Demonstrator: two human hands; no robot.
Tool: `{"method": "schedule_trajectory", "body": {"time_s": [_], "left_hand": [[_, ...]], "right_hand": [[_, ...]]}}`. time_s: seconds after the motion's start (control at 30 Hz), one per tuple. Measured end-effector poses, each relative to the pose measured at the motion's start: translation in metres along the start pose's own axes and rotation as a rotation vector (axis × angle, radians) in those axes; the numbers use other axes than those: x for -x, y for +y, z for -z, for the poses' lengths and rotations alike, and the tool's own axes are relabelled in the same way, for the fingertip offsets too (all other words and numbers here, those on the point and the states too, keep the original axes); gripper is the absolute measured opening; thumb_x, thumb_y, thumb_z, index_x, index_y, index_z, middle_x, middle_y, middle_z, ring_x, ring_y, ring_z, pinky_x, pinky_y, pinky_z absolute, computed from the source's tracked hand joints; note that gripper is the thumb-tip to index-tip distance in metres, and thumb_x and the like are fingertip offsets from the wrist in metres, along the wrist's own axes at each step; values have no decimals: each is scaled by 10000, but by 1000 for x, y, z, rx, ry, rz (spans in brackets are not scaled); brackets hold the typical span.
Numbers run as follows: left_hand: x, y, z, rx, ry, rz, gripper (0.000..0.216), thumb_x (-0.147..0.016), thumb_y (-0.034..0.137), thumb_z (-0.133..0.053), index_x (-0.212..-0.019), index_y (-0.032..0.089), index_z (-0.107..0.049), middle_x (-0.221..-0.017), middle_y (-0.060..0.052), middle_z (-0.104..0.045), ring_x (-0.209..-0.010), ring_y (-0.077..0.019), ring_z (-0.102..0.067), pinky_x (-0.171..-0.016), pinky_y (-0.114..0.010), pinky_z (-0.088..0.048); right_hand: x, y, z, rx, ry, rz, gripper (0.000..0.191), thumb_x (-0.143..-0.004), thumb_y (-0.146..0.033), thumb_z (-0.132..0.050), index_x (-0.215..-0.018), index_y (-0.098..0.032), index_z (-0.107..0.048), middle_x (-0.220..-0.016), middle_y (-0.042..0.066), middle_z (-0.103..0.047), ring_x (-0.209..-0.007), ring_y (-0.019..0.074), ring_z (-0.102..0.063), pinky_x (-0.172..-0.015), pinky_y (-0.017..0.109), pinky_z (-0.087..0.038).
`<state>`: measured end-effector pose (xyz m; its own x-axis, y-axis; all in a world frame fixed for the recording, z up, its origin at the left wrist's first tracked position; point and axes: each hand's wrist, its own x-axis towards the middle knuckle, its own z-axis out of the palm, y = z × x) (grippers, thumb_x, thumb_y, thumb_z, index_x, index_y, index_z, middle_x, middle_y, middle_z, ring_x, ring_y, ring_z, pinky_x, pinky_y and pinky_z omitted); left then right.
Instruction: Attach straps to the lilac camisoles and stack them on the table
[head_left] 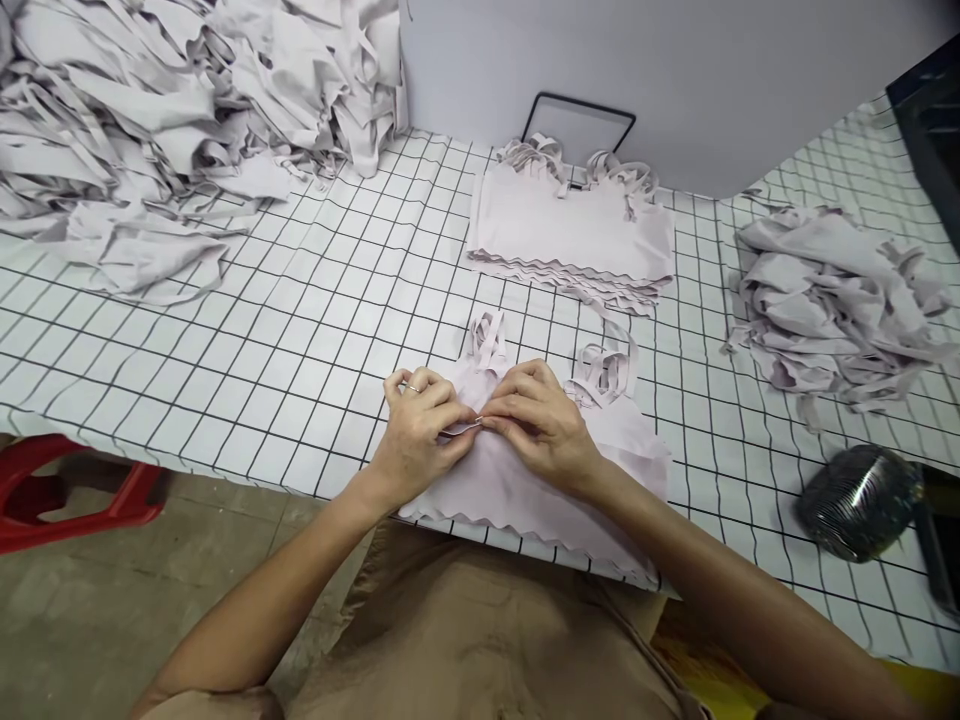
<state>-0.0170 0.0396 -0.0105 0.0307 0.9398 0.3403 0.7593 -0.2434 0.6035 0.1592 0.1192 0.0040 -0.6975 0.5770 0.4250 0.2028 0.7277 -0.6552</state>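
With our left hand (pixel 421 428) and right hand (pixel 546 428) pinching a bit of the pale garment (pixel 517 500) spread beneath the grip, we seem to be adjusting it, which next probably calls for steady fingers, the garment stack (pixel 562 230) lying beyond.

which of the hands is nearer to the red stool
Left. The left hand is to the right of the red stool; the right hand is farther right, beyond the left one.

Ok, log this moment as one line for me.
left hand: pinching pale garment | right hand: pinching same garment, close to left hand | beyond: flat garment stack | right side: crumpled fabric pile
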Motion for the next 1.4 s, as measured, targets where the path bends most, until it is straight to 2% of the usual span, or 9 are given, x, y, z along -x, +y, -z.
{"method": "schedule_trajectory", "body": {"time_s": [0.2, 0.4, 0.47, 0.57, 0.67, 0.8, 0.93, 1.13, 1.4], "left_hand": [[0, 0, 1, 2, -14, 2, 150, -894, 232, -655, -751, 229, -700, -713, 8, -641, -858, -203, -558, -953, -446, -265], [0, -2, 4, 26, 14, -34, 184, -928, 269, -640, -765, 229, -716, -678, 6, -617, -832, -202, -556, -937, -449, -268], [0, -2, 5, 42, -9, -3, 172, -927, 279, -645, -779, 235, -721, -693, 3, -630, -857, -210, -560, -944, -450, -268], [-1, -3, 6, 46, -37, 54, 142, -912, 302, -684, -793, 232, -717, -749, -7, -670, -916, -225, -567, -948, -447, -265], [0, -3, 6, 29, -41, 89, 148, -886, 334, -728, -792, 224, -697, -791, -12, -698, -944, -234, -569, -951, -447, -254], [0, -3, 5, 22, -25, 81, 145, -852, 315, -773, -810, 218, -674, -829, -12, -710, -957, -235, -569, -955, -447, -232], [0, -3, 4, 17, -21, 77, 139, -847, 299, -779, -818, 218, -670, -825, -8, -704, -939, -230, -567, -952, -445, -232], [-1, -3, 6, 21, -43, 107, 126, -834, 283, -785, -831, 224, -674, -797, 2, -686, -917, -227, -562, -950, -440, -246], [-3, -6, 4, -3, -54, 127, 157, -843, 332, -778, -830, 219, -670, -787, 0, -667, -915, -227, -568, -956, -448, -273]], "right_hand": [[0, 0, 4, 86, -84, 53, 183, -943, -125, -559, -843, -209, -688, -800, 64, -649, -913, 237, -508, -829, 448, -469], [-6, -5, 16, 302, -322, 166, 358, -983, -45, -372, -791, -179, -643, -798, 57, -608, -940, 232, -502, -1032, 613, -329], [-14, -2, 24, 260, -392, 146, 344, -998, -86, -404, -780, -183, -652, -755, 42, -605, -906, 222, -507, -1028, 617, -325], [-36, 9, 40, 148, -469, 46, 273, -997, -288, -546, -788, -197, -696, -688, 23, -589, -788, 193, -509, -937, 521, -407], [-64, 23, 58, 63, -454, -91, 395, -1004, -465, -513, -801, -212, -740, -671, 23, -587, -711, 164, -512, -799, 392, -446], [-96, 38, 67, -34, -387, -193, 504, -1035, -504, -412, -815, -197, -747, -619, 4, -567, -702, 147, -550, -739, 330, -436], [-112, 50, 59, 22, -355, -174, 464, -1035, -445, -430, -800, -190, -738, -647, 12, -569, -779, 173, -546, -820, 368, -427], [-114, 61, 44, 171, -359, -128, 424, -1031, -421, -442, -795, -205, -720, -740, 28, -535, -869, 211, -502, -973, 506, -356], [-108, 78, 31, 254, -379, -42, 341, -1025, -353, -458, -829, -187, -682, -769, 41, -571, -932, 228, -491, -977, 516, -326]]}}
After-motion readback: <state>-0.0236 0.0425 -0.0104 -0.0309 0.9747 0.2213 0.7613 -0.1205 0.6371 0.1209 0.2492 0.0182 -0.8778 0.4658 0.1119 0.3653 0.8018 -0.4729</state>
